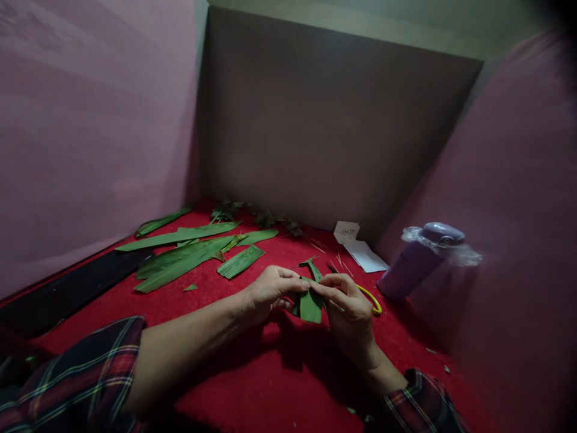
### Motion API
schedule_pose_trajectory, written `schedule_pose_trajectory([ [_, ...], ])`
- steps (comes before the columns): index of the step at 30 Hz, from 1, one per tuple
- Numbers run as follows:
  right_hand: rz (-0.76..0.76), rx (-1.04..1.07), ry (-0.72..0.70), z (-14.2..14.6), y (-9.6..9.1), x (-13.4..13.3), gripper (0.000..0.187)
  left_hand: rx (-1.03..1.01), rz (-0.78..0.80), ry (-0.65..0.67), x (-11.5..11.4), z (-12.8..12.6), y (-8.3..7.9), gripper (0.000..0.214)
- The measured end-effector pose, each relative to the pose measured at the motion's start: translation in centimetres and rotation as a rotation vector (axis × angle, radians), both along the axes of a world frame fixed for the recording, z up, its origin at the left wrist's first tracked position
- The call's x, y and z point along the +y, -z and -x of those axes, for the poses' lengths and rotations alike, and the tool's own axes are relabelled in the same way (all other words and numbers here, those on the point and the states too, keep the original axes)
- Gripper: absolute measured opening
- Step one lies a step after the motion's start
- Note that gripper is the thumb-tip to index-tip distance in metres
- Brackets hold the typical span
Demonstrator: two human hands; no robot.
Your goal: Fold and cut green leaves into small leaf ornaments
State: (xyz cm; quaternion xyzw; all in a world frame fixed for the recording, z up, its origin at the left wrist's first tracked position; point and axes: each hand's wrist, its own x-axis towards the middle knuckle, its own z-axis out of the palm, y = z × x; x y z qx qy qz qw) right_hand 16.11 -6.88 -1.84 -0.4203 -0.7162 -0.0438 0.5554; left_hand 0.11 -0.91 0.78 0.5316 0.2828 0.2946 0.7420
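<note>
Both hands meet over a red cloth (pixel 252 373). My left hand (pixel 265 290) pinches a folded green leaf piece (pixel 310 304) from the left. From the right, my right hand (pixel 349 307) grips the same leaf with fingers closed. The leaf hangs down between the fingertips, with a narrow strip poking up behind. A yellow-handled tool (pixel 372 297), probably scissors, lies just behind my right hand, mostly hidden. Both sleeves are plaid.
Several long green leaves (pixel 189 255) lie at the left back. Small folded leaf figures (pixel 265 218) sit along the back wall. White paper (pixel 360 249) and thin sticks lie at the back right. A purple bottle (pixel 419 258) leans right. A black strip (pixel 76 285) lies left.
</note>
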Motion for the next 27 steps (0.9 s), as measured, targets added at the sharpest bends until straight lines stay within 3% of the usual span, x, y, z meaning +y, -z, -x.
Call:
schedule_pose_trajectory([
  [8,0.085,-0.043,0.001,-0.1,-0.6,-0.4,0.033,0.072,-0.067,-0.103,0.1,-0.3,-0.2,0.017],
  [11,0.189,0.125,0.007,0.2,-0.7,-0.6,0.032,0.074,-0.110,-0.140,0.1,-0.3,-0.4,0.017],
  [13,0.345,0.296,-0.003,0.6,-0.5,-0.6,0.030,0.061,-0.135,-0.141,0.1,-0.3,-0.5,0.017],
  [17,0.617,0.584,-0.174,1.6,-0.4,-0.4,0.029,0.025,-0.161,-0.115,-0.3,-0.2,-0.9,0.016],
  [22,0.658,0.758,-0.239,2.0,-0.8,-0.5,0.030,0.027,-0.175,-0.094,-0.7,-0.2,-1.0,0.019],
  [27,0.685,0.799,-0.256,1.7,-0.7,-0.7,0.026,0.031,-0.156,-0.086,-0.6,-0.3,-0.8,0.021],
])
